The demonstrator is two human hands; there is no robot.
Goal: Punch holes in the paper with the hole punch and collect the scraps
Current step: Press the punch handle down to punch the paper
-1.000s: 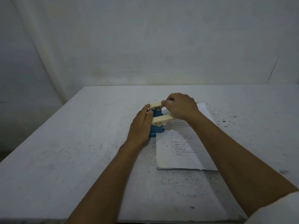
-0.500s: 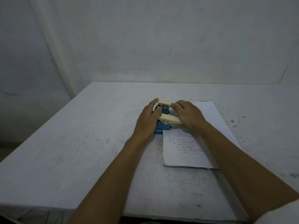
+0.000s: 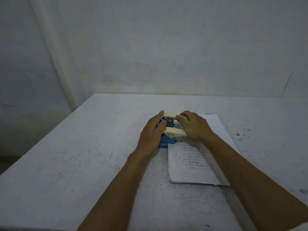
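Observation:
A blue hole punch with two cream lever arms sits in the middle of the table. A white sheet of paper with handwritten lines lies to its right, its left edge tucked into the punch. My left hand rests on the punch's left side, thumb against the near lever. My right hand lies over the right ends of both levers, fingers curled on them. No scraps are visible.
The grey-white table is scuffed, with dark specks to the right of the paper. A bare wall stands behind the far edge. The table's left edge runs diagonally toward me.
My right hand has lowered onto the lever ends and flattened. The view has shifted, so punch and paper appear further right and lower in the frame.

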